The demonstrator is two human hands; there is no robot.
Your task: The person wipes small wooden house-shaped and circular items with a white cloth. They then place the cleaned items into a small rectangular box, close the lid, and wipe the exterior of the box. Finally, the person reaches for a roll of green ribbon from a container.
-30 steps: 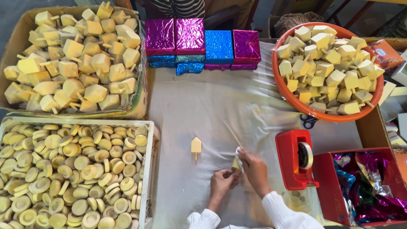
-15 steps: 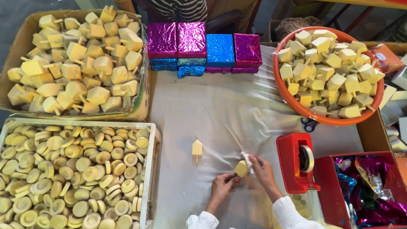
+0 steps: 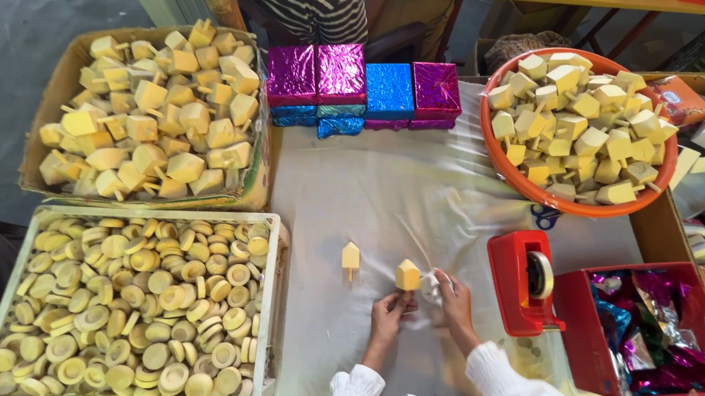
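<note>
Hands work close together at the near edge of the desk (image 3: 352,198), which is covered by a wrinkled white cloth. Left hand (image 3: 389,311): grip clamped on a pale wooden top (image 3: 407,275), a smooth block with a pointed end, held just above the cloth. Right hand (image 3: 456,293): grip closed on a crumpled white wad (image 3: 432,285), touching the held block; its material cannot be determined. A second wooden top (image 3: 350,257) lies on the cloth just left of the hands. Cardboard box (image 3: 49,89), far left, is heaped with similar blocks with thin pegs. White plastic crate (image 3: 268,258), near left, holds round turned wooden discs. Orange bowl (image 3: 577,202), far right, holds more blocks. Foil-wrapped cubes (image 3: 359,85), glossy magenta and blue, stand in a row at the far edge. Red tape dispenser (image 3: 520,281) stands just right of the hands, beside a red bin (image 3: 576,331) of crinkled foil sheets. Grey floor shows at upper left.
</note>
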